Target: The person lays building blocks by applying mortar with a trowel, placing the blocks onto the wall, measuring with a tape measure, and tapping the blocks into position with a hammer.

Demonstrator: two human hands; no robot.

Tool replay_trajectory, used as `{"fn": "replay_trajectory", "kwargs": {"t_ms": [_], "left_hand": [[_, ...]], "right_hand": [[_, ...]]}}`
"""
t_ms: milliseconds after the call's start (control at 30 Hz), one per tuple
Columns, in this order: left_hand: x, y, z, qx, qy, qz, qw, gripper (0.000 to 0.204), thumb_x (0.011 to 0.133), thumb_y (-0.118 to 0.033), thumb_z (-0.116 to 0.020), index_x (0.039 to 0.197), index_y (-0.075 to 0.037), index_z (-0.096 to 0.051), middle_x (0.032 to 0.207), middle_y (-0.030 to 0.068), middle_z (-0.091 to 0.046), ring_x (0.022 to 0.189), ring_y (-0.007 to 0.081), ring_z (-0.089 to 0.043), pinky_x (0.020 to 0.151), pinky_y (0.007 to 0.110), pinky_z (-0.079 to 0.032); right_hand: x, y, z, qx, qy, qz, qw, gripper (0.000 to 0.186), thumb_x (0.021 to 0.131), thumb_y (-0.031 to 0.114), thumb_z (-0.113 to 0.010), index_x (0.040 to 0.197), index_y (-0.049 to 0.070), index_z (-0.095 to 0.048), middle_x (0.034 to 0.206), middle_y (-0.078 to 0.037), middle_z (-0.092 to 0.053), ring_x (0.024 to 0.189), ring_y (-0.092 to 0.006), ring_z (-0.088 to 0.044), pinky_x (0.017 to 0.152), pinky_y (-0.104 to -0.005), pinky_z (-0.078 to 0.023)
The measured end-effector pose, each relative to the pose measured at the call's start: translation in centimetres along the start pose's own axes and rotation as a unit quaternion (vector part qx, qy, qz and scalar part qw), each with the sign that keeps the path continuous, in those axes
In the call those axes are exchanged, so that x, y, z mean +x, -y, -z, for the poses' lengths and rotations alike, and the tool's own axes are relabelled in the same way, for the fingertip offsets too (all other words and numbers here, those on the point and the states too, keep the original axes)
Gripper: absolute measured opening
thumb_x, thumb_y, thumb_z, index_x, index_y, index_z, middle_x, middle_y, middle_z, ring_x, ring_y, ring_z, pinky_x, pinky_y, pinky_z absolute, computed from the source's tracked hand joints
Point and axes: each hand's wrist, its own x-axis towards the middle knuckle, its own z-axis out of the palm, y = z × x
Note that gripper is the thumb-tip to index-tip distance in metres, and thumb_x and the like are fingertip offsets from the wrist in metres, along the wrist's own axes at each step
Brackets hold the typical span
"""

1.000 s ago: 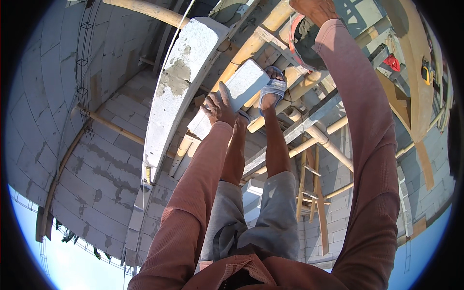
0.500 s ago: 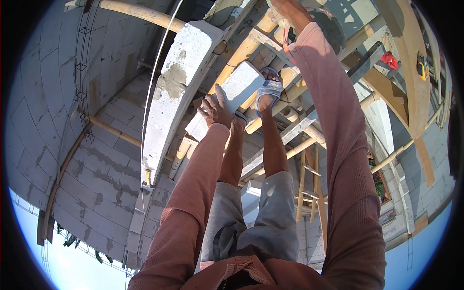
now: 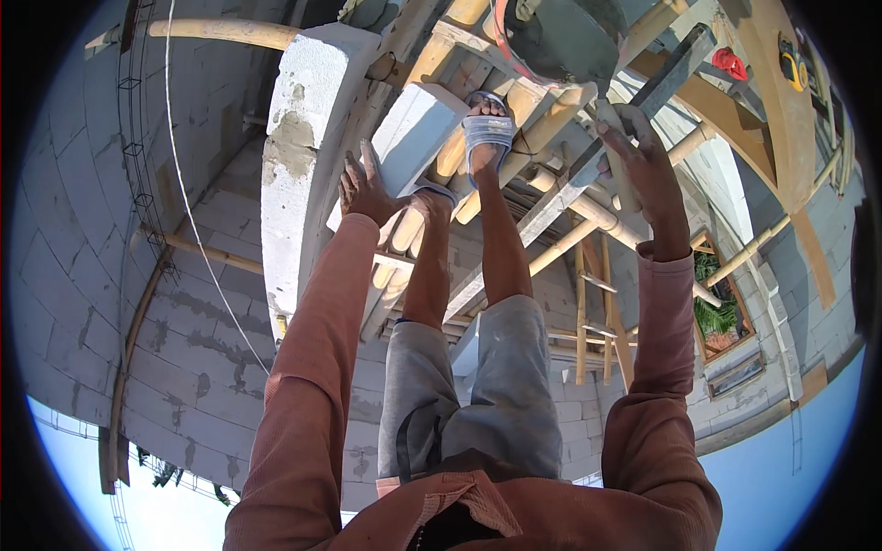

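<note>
Right hand (image 3: 650, 170) now moving clear of mortar bucket (image 3: 504, 41), upper right, fingers wrapping pale slim tool (image 3: 623, 188), type unclear; mortar showing again. Left hand (image 3: 366, 191) spreading fingers, gripping nothing, seemingly steadying white block (image 3: 418, 124), upper centre, lying over bamboo poles (image 3: 450, 156).

"What lay toward two o'clock?"

"A yellow-and-black tape measure (image 3: 792, 64), at the edge of a long tan board (image 3: 781, 147). A small red item (image 3: 729, 63) sat inward of it, too small to identify."

"And at three?"

"A wood-framed opening (image 3: 724, 292), with green leaves (image 3: 721, 319) showing through. Closer to the middle, same direction, stood a narrow ladder-like wooden frame (image 3: 599, 284)."

"Anything opposite?"

"A gray block wall (image 3: 73, 230) filled nine o'clock. Toward ten, a thin metal lattice (image 3: 131, 138) ran beside it, and nearer eleven, a bamboo pole (image 3: 230, 33) stretched crosswise."

"Sky?"

"Blue sky (image 3: 808, 441) at four, paler at eight."
</note>
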Motion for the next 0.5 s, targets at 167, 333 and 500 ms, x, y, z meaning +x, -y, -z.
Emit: {"fn": "replay_trajectory", "kwargs": {"t_ms": [167,333,500], "left_hand": [[0.9,-0.1,0.4,0.027,0.046,0.018,0.998,0.139,0.065,-0.048,-0.086,0.157,-0.017,0.013,0.143,0.0269,-0.029,0.134,0.0475,-0.032,0.113,0.056,-0.028],[-1.4,-1.4,0.9,-0.02,0.002,0.021,1.0,0.133,0.065,-0.034,-0.086,0.157,-0.016,0.007,0.14,0.027,-0.032,0.134,0.0459,-0.032,0.113,0.055,-0.029],[-6.5,1.9,1.9,-0.158,-0.025,-0.069,0.985,0.131,0.063,-0.03,-0.088,0.156,-0.007,0.002,0.145,0.0282,-0.028,0.136,0.0479,-0.027,0.116,0.053,-0.024]], "right_hand": [[7.1,-7.1,2.4,-0.344,-0.11,0.239,0.901,0.034,0.096,0.032,-0.059,0.115,0.004,-0.059,0.094,-0.021,-0.064,0.079,-0.0346,-0.065,0.072,-0.0434,-0.053],[13.7,-7.8,-4.1,-0.357,-0.106,0.171,0.912,0.032,0.092,0.029,-0.058,0.105,0.001,-0.062,0.104,-0.026,-0.065,0.095,-0.0419,-0.067,0.084,-0.05,-0.055],[14.4,-7.6,-3.6,-0.317,-0.044,0.086,0.944,0.034,0.094,0.032,-0.059,0.108,0.002,-0.065,0.103,-0.024,-0.066,0.097,-0.0394,-0.066,0.085,-0.0459,-0.054]]}}
